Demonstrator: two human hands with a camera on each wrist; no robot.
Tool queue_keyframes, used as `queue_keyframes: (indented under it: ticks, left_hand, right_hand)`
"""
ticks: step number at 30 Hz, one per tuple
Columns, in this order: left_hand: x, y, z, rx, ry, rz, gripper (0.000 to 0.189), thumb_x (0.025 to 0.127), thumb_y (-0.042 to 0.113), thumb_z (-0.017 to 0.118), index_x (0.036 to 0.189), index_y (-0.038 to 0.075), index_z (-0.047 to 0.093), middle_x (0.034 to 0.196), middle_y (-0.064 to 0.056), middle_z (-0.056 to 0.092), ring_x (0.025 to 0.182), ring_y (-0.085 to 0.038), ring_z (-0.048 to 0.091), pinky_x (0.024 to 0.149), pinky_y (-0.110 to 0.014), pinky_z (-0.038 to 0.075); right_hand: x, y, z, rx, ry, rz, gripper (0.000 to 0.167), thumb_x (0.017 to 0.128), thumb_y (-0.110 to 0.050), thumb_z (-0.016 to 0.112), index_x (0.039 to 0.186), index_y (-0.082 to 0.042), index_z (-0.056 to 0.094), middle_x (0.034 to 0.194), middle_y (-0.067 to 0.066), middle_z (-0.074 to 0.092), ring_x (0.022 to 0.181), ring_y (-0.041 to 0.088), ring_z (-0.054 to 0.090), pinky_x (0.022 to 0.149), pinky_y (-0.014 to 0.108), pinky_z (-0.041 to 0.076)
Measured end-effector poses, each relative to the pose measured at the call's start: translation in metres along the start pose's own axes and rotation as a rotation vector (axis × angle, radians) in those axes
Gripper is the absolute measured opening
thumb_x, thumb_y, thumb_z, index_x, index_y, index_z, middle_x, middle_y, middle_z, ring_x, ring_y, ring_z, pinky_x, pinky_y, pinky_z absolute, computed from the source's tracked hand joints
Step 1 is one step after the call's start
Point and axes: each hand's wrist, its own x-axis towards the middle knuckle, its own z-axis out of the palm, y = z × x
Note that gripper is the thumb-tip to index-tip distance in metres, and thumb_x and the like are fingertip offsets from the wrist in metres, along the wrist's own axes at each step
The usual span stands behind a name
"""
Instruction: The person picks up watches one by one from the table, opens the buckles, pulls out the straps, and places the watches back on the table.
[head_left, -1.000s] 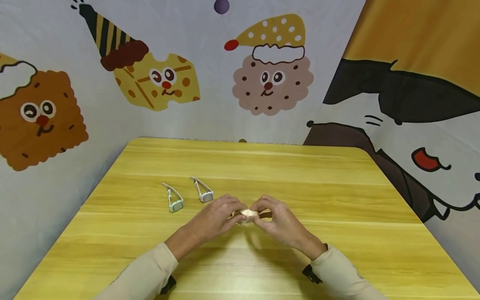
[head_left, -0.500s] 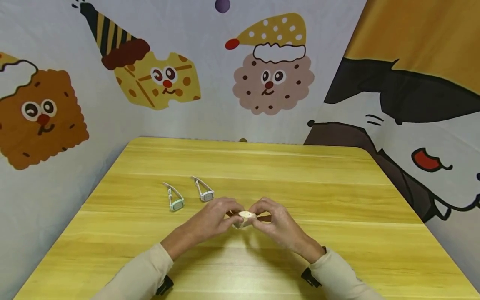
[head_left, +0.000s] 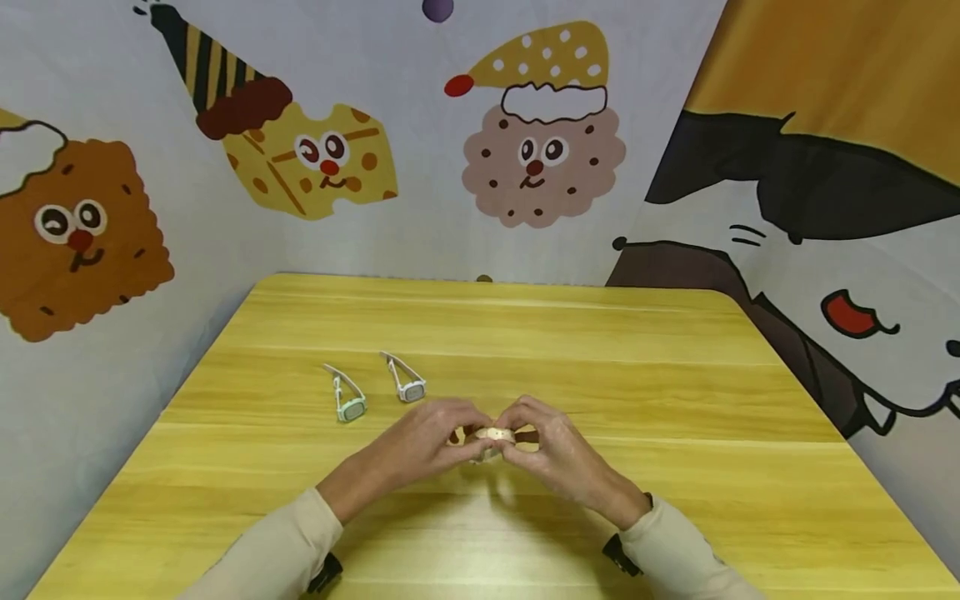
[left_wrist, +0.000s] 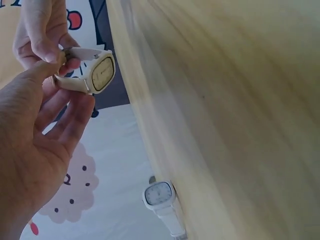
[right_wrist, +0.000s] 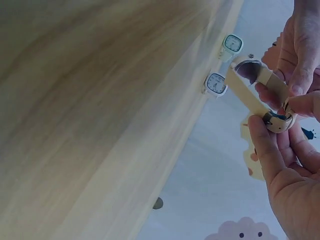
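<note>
Both hands hold a cream wristwatch (head_left: 496,434) above the table, its strap bent into a loop. In the left wrist view the squarish dial (left_wrist: 103,74) points away from the hands. My left hand (head_left: 429,440) pinches the strap from the left with thumb and fingertips. From the other side, my right hand (head_left: 553,443) pinches the strap near the buckle (right_wrist: 278,120). The fingertips of both hands meet at this buckle end and partly hide the strap end there.
Two more watches stand on the wooden table (head_left: 600,350) left of the hands: a pale green one (head_left: 351,408) and a white one (head_left: 412,391), straps angled back. A cloth with cartoon figures (head_left: 330,158) hangs behind the table.
The left hand has shifted slightly left and down, and its thumb now reaches further along the strap. The watch has tilted a little; the right hand keeps its pinch. The other watches stay put.
</note>
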Motion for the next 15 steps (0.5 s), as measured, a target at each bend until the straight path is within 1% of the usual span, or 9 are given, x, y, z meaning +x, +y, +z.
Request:
queue_keyframes:
  ticks: [4,8,11,15]
  left_hand:
    - [-0.0025,-0.0030,-0.0013,-0.013,0.000,0.004,0.010,0.100,0.018,0.069,0.106,0.012,0.075,0.092,0.010,0.067,0.081,-0.005,0.062,0.066,-0.022,0.055]
    - [-0.0023,-0.0047,-0.0007,0.008,0.014,0.040,0.010,0.100,0.016,0.068,0.106,0.010,0.074,0.093,0.008,0.068,0.084,-0.005,0.062,0.070,-0.021,0.055]
    - [-0.0018,-0.0048,-0.0004,0.025,0.038,0.070,0.009,0.100,0.015,0.068,0.105,0.010,0.073,0.093,0.007,0.067,0.084,-0.005,0.061,0.070,-0.019,0.054]
    - [-0.0014,-0.0048,-0.0003,-0.011,0.069,0.096,0.009,0.099,0.012,0.068,0.106,0.009,0.073,0.095,0.005,0.069,0.085,-0.004,0.062,0.071,-0.017,0.054]
  right_hand:
    - [0.0006,0.0018,-0.0011,0.041,0.004,0.029,0.021,0.090,0.010,0.070,0.102,-0.007,0.067,0.107,0.001,0.061,0.102,0.021,0.064,0.091,0.031,0.057]
    - [-0.0006,0.0038,-0.0018,0.087,0.033,0.049,0.020,0.091,0.010,0.069,0.102,-0.007,0.067,0.107,0.003,0.061,0.102,0.023,0.064,0.090,0.033,0.057]
    - [-0.0007,0.0046,-0.0007,0.153,0.055,0.049,0.017,0.092,0.010,0.068,0.102,-0.004,0.067,0.107,0.007,0.061,0.102,0.026,0.064,0.089,0.035,0.058]
    - [-0.0006,0.0048,0.0017,0.239,0.092,0.029,0.012,0.095,0.009,0.066,0.102,0.000,0.066,0.106,0.012,0.061,0.102,0.030,0.066,0.087,0.037,0.059]
